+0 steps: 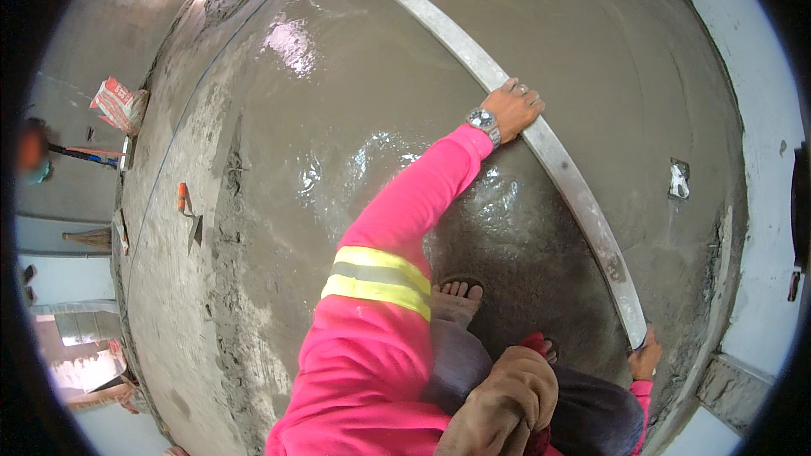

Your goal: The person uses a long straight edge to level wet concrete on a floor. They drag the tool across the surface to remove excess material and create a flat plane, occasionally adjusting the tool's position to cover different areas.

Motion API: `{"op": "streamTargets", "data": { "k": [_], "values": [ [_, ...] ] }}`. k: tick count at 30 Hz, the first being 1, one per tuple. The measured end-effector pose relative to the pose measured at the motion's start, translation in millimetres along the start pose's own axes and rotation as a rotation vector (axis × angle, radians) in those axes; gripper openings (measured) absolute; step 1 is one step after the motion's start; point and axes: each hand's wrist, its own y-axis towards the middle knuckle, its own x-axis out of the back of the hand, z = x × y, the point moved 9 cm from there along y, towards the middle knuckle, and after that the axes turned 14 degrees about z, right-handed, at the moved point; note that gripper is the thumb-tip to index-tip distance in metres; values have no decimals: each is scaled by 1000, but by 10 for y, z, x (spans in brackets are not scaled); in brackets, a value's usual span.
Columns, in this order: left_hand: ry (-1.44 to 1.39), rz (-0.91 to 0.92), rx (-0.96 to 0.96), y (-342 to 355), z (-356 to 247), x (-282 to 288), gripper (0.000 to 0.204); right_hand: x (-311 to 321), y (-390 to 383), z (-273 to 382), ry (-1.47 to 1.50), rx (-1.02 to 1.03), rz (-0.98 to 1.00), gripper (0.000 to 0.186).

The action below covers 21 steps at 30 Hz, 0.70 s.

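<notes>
A long, pale metal screed bar (574, 190) lies across the wet grey cement floor (405, 76), running from the far left to the near right. My left hand (512, 108) is wrapped over its middle, fingers curled around the far edge; a metal watch sits on that wrist. At the bar's near end my right hand (646, 357) grips it from the side, partly hidden. My feet are on the wet cement, just left of the bar's near half.
A trowel with an orange handle (182, 197) lies on the rougher strip at left. Along it runs a thin blue cord (182, 114). Against the left wall stands a red-and-white sack (118, 105). A small white-and-grey object (678, 178) sits before the right wall (764, 101).
</notes>
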Motion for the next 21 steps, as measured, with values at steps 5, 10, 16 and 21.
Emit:
{"op": "streamTargets", "data": {
  "k": [5,10,16,21],
  "values": [
    [13,-35,-6,321,123,-51,34,84,-24,351,61,26,-29,60],
    [-4,-8,-1,576,189,-99,29,101,-22,359,1,-11,-9,55],
    [-9,50,55,640,405,-181,28,69,124,448,25,23,-29,54],
    [-16,86,122,535,695,-220,29,202,378,823,66,33,59,54]
  ]
}}
